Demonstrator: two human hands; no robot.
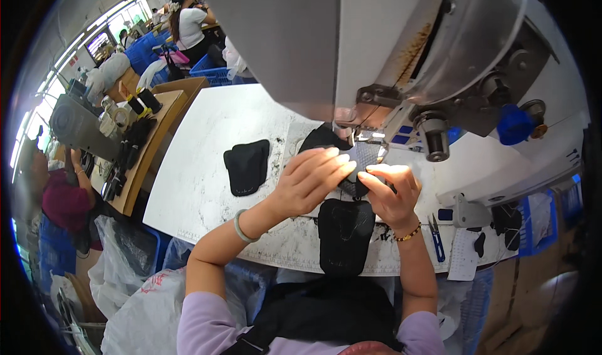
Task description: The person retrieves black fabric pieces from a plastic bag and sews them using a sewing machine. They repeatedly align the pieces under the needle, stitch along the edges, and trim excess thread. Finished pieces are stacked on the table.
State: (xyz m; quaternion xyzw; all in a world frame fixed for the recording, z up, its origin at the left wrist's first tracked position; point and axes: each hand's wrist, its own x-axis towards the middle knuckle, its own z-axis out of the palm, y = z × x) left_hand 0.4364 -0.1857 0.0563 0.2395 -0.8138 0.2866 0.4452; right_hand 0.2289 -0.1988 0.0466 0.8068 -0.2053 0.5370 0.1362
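Observation:
A black fabric piece with a grey mesh area [371, 156] lies under the needle of a sewing machine [376, 98]. From the left, my left hand [316, 178] reaches over it, fingers together and fingertips pressed on the piece; its thumb is hidden. My right hand [396, 197] pinches the near right edge of the same piece between thumb and fingers. Just in front of my hands, a stack of black fabric pieces [345, 236] lies at the table's near edge. Farther left, more black fabric pieces [246, 167] rest on the white table [194, 142].
Blue-handled thread snips [437, 239] and a paper slip [463, 254] lie on the right. Dark lint is scattered over the tabletop. Plastic bags [144, 305] hang below on the left. Another workstation with a machine [88, 126] stands at far left, and other people sit nearby.

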